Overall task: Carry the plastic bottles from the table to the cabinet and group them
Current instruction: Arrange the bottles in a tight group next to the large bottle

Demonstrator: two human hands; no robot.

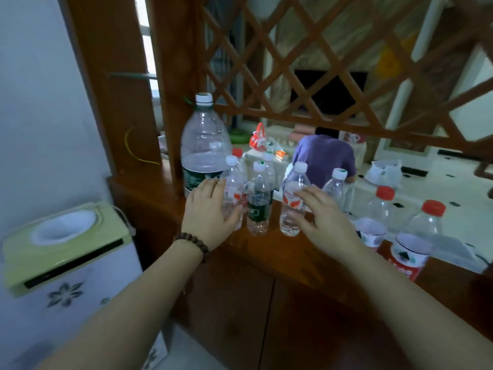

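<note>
Several clear plastic bottles stand on the brown wooden cabinet top (266, 252). A large bottle (204, 145) with a white cap is at the left. In front of it stand a small red-labelled bottle (234, 190), a green-labelled bottle (258, 201) and another red-labelled bottle (293, 201). My left hand (208, 212) rests with spread fingers against the left small bottle. My right hand (325, 220) hovers with fingers apart beside the right red-labelled bottle. Neither hand grips anything. Two red-capped bottles (424, 220) stand farther right.
A wooden lattice screen (333, 62) rises behind the bottles, with a wooden post (176, 84) at its left. A green-topped white appliance (64, 249) stands low at the left against the wall. A person in a purple shirt (324, 156) is beyond the cabinet.
</note>
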